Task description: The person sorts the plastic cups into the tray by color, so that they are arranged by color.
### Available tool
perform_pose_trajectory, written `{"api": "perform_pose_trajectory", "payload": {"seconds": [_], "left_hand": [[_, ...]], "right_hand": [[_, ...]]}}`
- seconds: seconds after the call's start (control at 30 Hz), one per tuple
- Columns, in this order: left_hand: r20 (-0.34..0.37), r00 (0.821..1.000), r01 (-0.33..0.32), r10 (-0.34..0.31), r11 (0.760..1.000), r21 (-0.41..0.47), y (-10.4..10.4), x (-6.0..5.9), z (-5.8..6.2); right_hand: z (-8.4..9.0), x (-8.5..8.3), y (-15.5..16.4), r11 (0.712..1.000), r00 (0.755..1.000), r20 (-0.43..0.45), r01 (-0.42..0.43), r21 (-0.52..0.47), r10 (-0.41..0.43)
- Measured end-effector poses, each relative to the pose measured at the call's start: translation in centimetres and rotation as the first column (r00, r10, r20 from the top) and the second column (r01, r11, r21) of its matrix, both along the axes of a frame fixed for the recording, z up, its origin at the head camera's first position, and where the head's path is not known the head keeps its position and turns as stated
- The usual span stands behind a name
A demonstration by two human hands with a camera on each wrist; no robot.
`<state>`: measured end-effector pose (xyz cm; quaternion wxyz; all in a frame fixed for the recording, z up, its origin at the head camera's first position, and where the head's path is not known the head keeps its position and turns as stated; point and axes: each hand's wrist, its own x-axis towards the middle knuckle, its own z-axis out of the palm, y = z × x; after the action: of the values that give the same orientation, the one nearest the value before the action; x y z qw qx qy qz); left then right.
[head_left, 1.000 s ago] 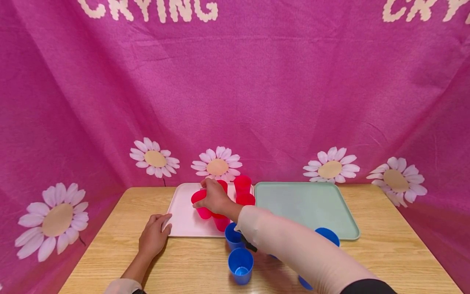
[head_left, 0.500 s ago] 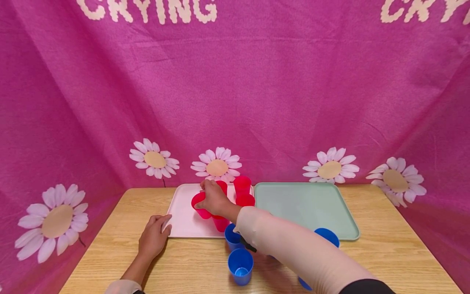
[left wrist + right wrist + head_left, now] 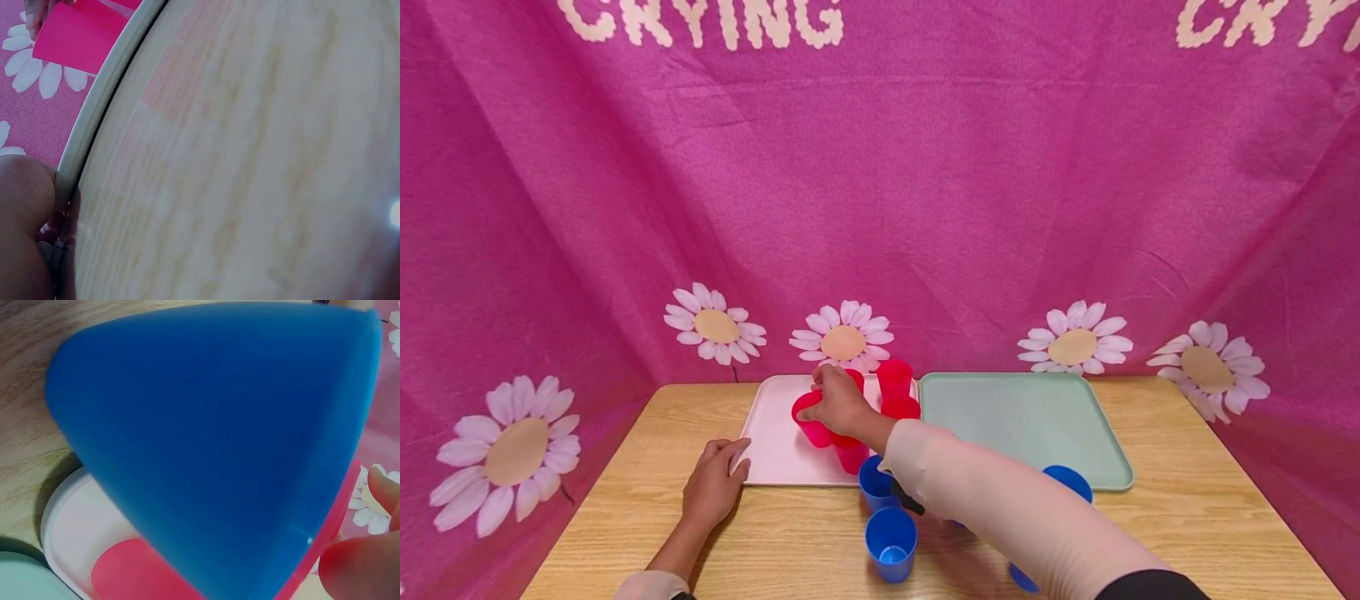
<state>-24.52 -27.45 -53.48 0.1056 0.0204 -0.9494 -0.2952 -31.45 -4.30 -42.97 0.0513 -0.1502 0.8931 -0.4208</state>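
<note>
My right hand (image 3: 822, 405) reaches over the pink tray (image 3: 772, 442) and grips a red cup (image 3: 812, 427) by its rim; the cup stands on the tray. Several more red cups (image 3: 896, 377) stand close around it on the same tray. My left hand (image 3: 727, 463) rests on the wooden table (image 3: 775, 542) with its fingers touching the tray's front left corner. In the left wrist view the tray edge (image 3: 94, 119) and a red cup (image 3: 78, 37) show beyond the tabletop. In the right wrist view a blue cup (image 3: 219, 437) fills most of the frame, with a fingertip (image 3: 359, 565) at the lower right.
A mint green tray (image 3: 1022, 421) lies to the right of the pink one. Several blue cups (image 3: 891, 540) stand on the table in front of the trays, under and beside my right forearm. A pink daisy-print cloth (image 3: 880, 208) hangs behind the table.
The red cup in my right hand has gone from tilted to nearly upright on the pink tray. My left hand has stayed in place.
</note>
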Motion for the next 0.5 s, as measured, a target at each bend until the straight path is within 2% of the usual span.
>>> {"api": "perform_pose_trajectory", "payload": {"seconds": [0.5], "left_hand": [[0.008, 1.0, 0.0, 0.0, 1.0, 0.001, 0.16, 0.11, 0.22]], "right_hand": [[0.54, 0.01, 0.19, 0.999, 1.0, 0.0, 0.0, -0.042, 0.0]]}}
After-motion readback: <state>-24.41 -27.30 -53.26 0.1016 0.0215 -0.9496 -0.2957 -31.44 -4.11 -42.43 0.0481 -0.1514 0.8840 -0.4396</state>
